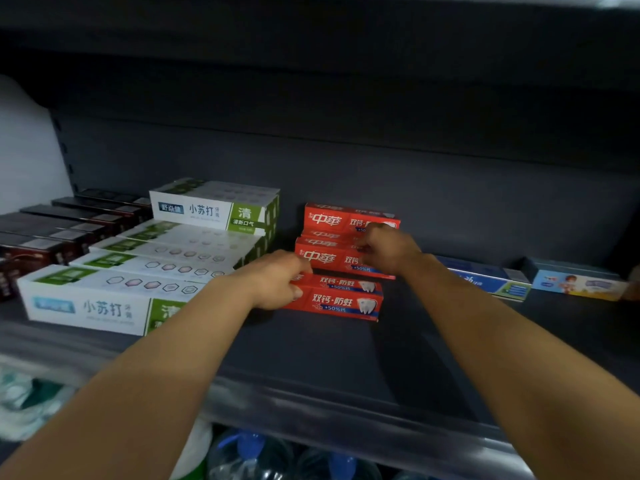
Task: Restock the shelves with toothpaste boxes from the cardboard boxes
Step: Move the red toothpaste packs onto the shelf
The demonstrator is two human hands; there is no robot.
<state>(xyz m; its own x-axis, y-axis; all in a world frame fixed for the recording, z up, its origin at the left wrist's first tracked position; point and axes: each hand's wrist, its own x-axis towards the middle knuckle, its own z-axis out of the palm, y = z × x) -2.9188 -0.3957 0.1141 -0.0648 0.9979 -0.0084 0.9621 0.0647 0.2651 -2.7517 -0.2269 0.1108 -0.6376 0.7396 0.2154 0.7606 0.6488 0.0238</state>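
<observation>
Red toothpaste boxes lie in a short column on the dark shelf (346, 358). My left hand (277, 280) grips the left end of the front red box (341, 301). My right hand (389, 249) reaches further back, its fingers curled on the right part of the middle red box (322, 259). A rear red stack (343, 220) stands behind it against the back panel. No cardboard box is in view.
White-and-green toothpaste boxes (104, 303) fill the shelf to the left, with dark boxes (41, 237) beyond them. Blue boxes (491, 278) and a small children's box (578, 284) lie at the right. Water bottles (256, 455) stand below the shelf edge.
</observation>
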